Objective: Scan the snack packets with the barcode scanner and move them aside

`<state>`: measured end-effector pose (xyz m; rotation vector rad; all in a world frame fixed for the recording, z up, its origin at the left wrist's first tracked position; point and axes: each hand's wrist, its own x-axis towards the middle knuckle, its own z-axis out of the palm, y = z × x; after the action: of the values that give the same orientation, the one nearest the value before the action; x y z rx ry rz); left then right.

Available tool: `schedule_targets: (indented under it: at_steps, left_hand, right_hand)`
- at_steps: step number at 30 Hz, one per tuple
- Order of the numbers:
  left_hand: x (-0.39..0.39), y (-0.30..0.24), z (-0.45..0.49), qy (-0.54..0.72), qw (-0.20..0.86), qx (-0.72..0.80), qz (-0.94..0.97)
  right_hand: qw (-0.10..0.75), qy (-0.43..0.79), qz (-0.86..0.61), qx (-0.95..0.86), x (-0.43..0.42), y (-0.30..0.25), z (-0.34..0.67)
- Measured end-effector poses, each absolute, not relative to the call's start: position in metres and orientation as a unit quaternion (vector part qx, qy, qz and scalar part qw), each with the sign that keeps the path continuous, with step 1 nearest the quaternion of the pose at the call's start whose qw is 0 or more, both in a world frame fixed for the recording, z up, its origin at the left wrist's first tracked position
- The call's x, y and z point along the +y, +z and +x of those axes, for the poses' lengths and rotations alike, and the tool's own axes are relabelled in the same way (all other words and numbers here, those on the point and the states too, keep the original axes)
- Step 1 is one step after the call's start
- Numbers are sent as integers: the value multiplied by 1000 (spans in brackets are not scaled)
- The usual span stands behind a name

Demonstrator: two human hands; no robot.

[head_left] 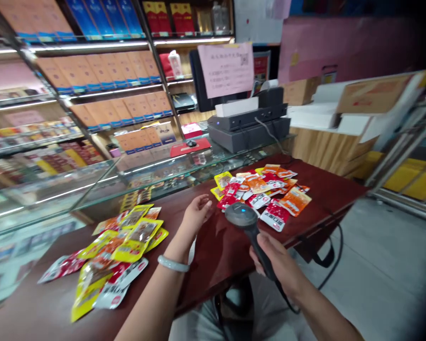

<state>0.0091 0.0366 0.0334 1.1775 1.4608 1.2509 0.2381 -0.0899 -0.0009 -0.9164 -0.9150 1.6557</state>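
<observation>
My right hand (279,260) is wrapped round the handle of a black barcode scanner (242,215), whose head carries a small blue light and points toward a pile of snack packets (257,184) in red, orange, yellow and white. Over the dark red table (202,260), my left hand (199,210) hovers just left of that pile. Its fingers are loosely bent and apart, with nothing visible in them. A pale bangle (173,264) circles the left wrist. Left of that forearm lies a second heap of packets (119,251), mostly yellow, with some red and orange ones.
Behind the table runs a glass display counter (156,168) bearing a black cash register unit (248,125), a monitor with a pink paper sheet (227,68), and a mouse (190,142) on a red mat. Boxed goods (102,71) fill the shelves. The scanner's cable (332,270) hangs at the right.
</observation>
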Motion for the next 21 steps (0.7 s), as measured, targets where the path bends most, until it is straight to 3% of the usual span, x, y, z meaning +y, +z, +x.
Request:
schedule_targets:
  at_steps: [3, 10, 13, 16, 21]
  left_hand:
    - [7, 26, -40, 443, 276, 655, 546]
    - [-55, 33, -135, 134, -94, 820, 548]
    - [-65, 34, -156, 70, -130, 854, 499]
    - [-67, 35, -164, 34, -100, 866, 490]
    - [-67, 39, -163, 40, -117, 846, 518]
  right_hand:
    - [470, 696, -379, -388, -93, -2, 233]
    - [389, 725, -326, -466, -86, 13, 188]
    - [357, 731, -297, -501, -80, 18, 155]
    - [336, 732, -283, -521, -75, 21, 122]
    - [331, 729, -283, -528, -73, 22, 91]
